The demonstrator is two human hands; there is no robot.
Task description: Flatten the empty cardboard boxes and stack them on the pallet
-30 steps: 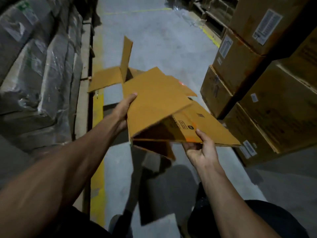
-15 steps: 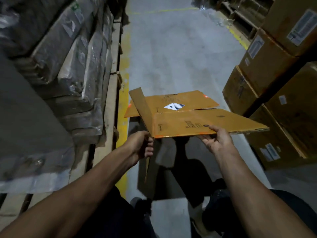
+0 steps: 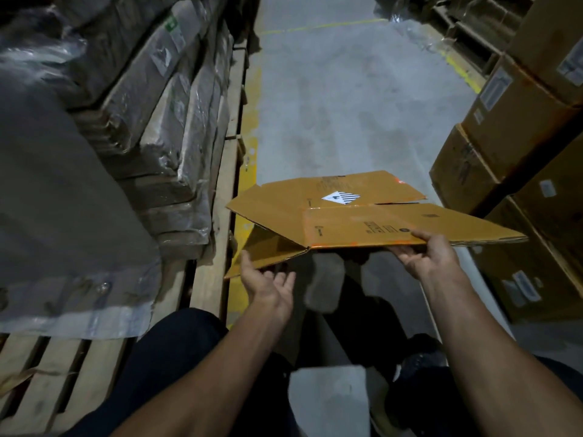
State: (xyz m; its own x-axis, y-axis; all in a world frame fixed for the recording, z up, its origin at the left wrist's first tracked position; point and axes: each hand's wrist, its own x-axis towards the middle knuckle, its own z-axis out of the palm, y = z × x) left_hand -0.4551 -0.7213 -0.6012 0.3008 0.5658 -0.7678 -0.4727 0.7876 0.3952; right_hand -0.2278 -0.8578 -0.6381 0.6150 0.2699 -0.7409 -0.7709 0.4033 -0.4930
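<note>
- The flattened cardboard box [image 3: 347, 216] is held in the air over the concrete aisle floor [image 3: 347, 105], roughly level, between the wooden pallet [image 3: 214, 247] on the left and the stacked cartons [image 3: 504, 137] on the right.
- The right hand [image 3: 432, 257] pinches the box's near edge, thumb on top and fingers underneath; that is the only hold on it.
- The left hand [image 3: 268, 282] is spread, palm up, just below the hanging lower flap [image 3: 268, 250]; whether its fingertips touch the flap I cannot tell.
- Judging by the one-handed hold, the box is light. The corrugated panels look stiff, but they hinge freely at the creases, so loose flaps are likely to swing.
- The surface looks dry and matte, so slipping seems unlikely; a hard pinch may dent the edge, which hardly matters here.
- A hold at two opposite edges, with the drooping flap pressed up against the main panel, would probably carry it best.
- The box's underside and the right hand's fingers beneath it are hidden.
- The pallet already carries plastic-wrapped bundles [image 3: 164, 121]; where a free stacking spot lies is cut off at the left and lower edges.
- The printing and the diamond label [image 3: 341, 198] on the box are too small to read, and the scene is dim.
</note>
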